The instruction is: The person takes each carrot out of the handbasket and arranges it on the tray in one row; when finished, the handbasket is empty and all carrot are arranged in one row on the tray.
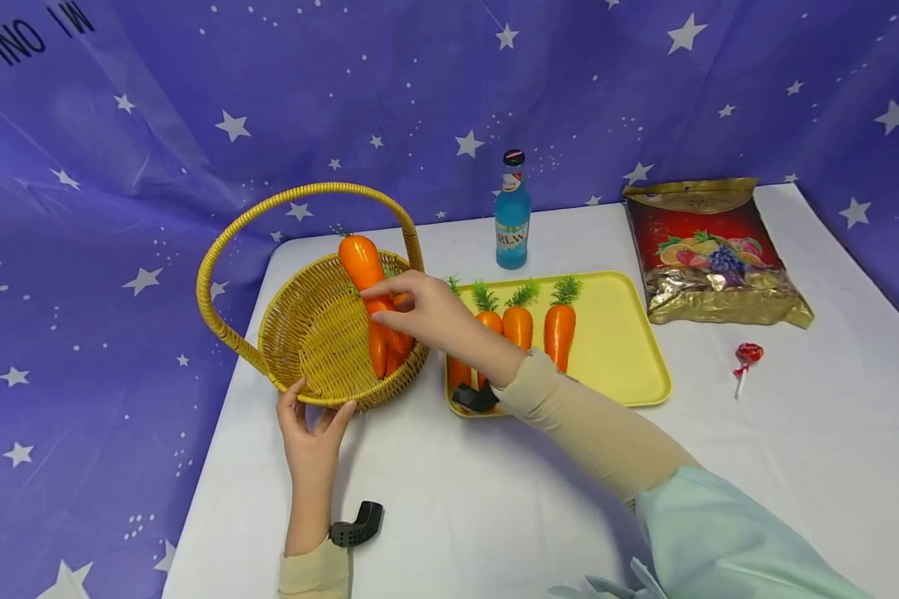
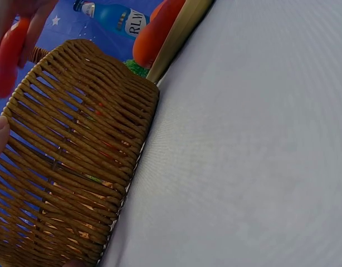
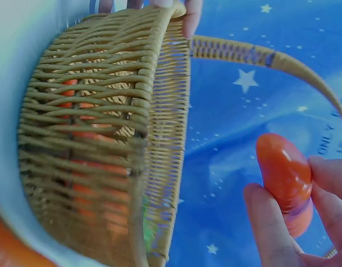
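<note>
1. Right hand (image 1: 429, 312) pinches a carrot (image 1: 360, 260) above the basket (image 1: 280, 341); lowering it gently before release should avoid bouncing.
2. Left hand (image 1: 310, 428) grips the near rim (image 1: 319, 401); steady pressure there should prevent tipping as weight joins the carrots inside (image 1: 378, 351).

I see purple star-print cloth (image 1: 389, 108) across top and left; dark lettering (image 1: 18, 42) upper left; white table (image 1: 434, 507) lower centre.

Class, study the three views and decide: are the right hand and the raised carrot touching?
Touching. The right wrist view shows it: the right hand pinches the carrot from both sides, with no gap where they meet.
</note>
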`<state>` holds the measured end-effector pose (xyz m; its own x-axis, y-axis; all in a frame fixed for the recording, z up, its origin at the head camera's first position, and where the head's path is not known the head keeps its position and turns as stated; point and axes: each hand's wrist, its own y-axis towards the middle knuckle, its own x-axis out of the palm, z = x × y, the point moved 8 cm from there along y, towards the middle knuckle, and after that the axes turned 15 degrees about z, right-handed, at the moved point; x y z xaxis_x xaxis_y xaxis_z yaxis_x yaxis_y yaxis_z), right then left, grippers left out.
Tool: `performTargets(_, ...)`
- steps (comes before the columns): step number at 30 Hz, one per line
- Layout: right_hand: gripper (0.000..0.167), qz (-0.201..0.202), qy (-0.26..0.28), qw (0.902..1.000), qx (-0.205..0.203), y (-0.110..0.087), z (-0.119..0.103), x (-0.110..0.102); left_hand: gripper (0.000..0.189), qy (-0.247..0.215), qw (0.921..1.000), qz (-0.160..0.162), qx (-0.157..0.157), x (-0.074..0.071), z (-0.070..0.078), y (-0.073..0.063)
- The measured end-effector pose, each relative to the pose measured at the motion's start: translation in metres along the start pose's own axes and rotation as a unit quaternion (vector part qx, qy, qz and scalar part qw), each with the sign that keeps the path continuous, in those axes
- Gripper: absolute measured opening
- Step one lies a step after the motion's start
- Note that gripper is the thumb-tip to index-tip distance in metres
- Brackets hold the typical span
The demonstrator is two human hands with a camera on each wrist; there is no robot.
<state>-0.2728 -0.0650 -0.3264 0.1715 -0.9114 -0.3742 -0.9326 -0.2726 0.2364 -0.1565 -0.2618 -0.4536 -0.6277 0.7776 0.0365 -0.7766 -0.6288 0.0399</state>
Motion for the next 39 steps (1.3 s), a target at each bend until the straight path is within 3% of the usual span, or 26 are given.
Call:
performTargets(8,0.030,0.027,0.036,0.9984,0.033,-0.040,0.012,-0.053,0.078,-0.008,1.0000,0.000,0.000,0.001,0.000,0.001)
performTargets(14,0.031,0.063,0.039,0.9950,0.067,-0.077,0.039,-0.092,0.077,0.000,1.0000,0.001,0.004,0.000,0.001,0.000)
performTargets(24,0.032,0.188,-0.056,0.9756,0.098,-0.131,0.106,-0.158,0.078,0.004,0.9999,0.005,-0.011,0.001,0.000,0.000)
performTargets(31,0.035,0.204,-0.135,0.9607,0.131,-0.150,0.137,-0.175,0.079,-0.005,0.9999,0.006,-0.008,0.000,0.002,0.000)
performTargets(39,0.034,0.178,-0.213,0.9517,0.131,-0.150,0.145,-0.172,0.079,0.004,0.9999,0.006,-0.009,0.001,0.000,0.000)
